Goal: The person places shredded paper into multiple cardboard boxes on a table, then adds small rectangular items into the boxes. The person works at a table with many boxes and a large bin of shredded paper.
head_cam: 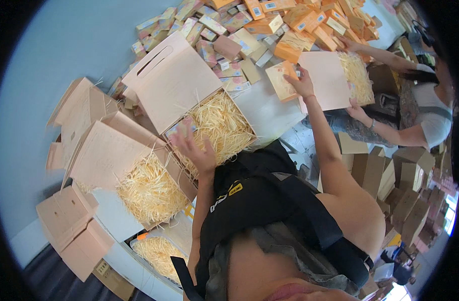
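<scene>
My right hand grips a cream-and-orange carton above the table, beside the carton pile. My left hand, its fingers apart, is over the left side of an open pale pink gift box. Shredded straw filler fills that box, and its lid with a slot handle leans back. Under my left fingertips lies a small floral carton in the box's corner; whether they touch it is hard to tell.
A second open box holds straw filler, with a straw-filled plastic bin below. Floral cartons and orange cartons are heaped behind. At right, a co-worker handles another pink box. Brown cardboard boxes stand beyond.
</scene>
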`<state>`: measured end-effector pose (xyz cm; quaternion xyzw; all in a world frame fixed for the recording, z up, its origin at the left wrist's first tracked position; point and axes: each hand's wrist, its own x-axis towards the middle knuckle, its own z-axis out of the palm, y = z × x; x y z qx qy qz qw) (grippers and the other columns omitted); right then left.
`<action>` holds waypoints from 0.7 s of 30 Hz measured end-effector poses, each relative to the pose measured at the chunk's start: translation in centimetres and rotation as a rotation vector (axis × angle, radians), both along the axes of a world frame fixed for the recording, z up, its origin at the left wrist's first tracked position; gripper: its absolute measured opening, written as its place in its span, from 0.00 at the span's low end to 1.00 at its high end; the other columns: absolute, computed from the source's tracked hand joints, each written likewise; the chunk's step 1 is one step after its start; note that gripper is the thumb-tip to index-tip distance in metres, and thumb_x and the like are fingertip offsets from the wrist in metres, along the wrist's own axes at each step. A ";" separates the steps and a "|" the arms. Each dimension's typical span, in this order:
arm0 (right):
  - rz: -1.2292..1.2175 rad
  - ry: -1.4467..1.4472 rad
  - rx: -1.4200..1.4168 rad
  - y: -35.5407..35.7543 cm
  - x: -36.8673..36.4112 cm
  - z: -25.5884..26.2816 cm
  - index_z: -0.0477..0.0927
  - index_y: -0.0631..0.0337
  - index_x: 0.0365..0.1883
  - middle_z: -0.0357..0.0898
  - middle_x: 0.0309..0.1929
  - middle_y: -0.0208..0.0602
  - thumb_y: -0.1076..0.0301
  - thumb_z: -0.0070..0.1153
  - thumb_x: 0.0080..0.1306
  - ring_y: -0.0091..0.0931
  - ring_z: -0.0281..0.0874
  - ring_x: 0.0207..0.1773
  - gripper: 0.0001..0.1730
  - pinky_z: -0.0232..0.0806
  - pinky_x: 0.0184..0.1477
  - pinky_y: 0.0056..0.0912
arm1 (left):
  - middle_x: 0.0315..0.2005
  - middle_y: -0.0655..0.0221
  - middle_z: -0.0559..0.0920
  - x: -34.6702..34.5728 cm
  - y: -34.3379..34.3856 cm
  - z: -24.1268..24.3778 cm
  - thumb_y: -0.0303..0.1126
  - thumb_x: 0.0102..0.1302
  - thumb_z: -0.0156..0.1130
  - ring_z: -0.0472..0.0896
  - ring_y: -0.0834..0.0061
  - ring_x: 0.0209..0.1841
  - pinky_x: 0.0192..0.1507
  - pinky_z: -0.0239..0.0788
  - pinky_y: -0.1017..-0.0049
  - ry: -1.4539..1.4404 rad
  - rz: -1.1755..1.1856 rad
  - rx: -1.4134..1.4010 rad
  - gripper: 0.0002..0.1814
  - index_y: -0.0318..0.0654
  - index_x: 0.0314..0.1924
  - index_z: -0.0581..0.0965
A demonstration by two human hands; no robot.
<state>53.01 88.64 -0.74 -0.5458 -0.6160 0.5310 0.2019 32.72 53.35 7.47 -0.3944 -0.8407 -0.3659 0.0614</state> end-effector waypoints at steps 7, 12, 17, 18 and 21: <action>0.684 0.534 -0.811 -12.5 -6.9 12.2 0.61 0.62 0.65 0.68 0.59 0.36 0.53 0.45 0.68 0.24 0.68 0.58 0.31 0.63 0.54 0.27 | 0.54 0.57 0.70 1.0 4.0 3.6 0.34 0.48 0.69 0.63 0.58 0.60 0.64 0.46 0.54 -0.014 -0.350 0.019 0.35 0.42 0.57 0.66; 0.885 0.512 -0.523 -14.9 -7.8 14.6 0.54 0.61 0.68 0.69 0.59 0.42 0.44 0.40 0.68 0.28 0.68 0.57 0.39 0.62 0.54 0.27 | 0.39 0.67 0.78 0.9 -0.7 3.3 0.34 0.62 0.62 0.77 0.81 0.39 0.41 0.70 0.80 -1.167 -0.098 0.580 0.18 0.33 0.47 0.68; 0.841 0.488 -0.580 -23.5 -8.9 14.3 0.51 0.58 0.69 0.71 0.55 0.40 0.69 0.55 0.63 0.24 0.70 0.54 0.39 0.64 0.53 0.25 | 0.41 0.66 0.78 3.4 -5.5 3.4 0.34 0.65 0.57 0.76 0.80 0.43 0.46 0.68 0.78 -1.619 0.014 0.699 0.18 0.33 0.51 0.67; 0.777 0.484 -0.633 -24.7 -8.6 13.6 0.53 0.58 0.68 0.73 0.53 0.38 0.73 0.54 0.63 0.24 0.73 0.51 0.36 0.65 0.52 0.25 | 0.41 0.66 0.78 3.8 -6.2 2.9 0.34 0.65 0.58 0.76 0.79 0.43 0.46 0.68 0.78 -1.652 0.048 0.702 0.19 0.33 0.51 0.67; 0.628 0.364 -0.791 -26.4 -7.7 12.0 0.53 0.57 0.68 0.75 0.51 0.38 0.75 0.55 0.61 0.23 0.73 0.50 0.38 0.66 0.52 0.26 | 0.42 0.65 0.77 5.5 -8.1 3.1 0.32 0.62 0.60 0.76 0.77 0.44 0.47 0.68 0.76 -1.557 0.166 0.681 0.23 0.32 0.54 0.66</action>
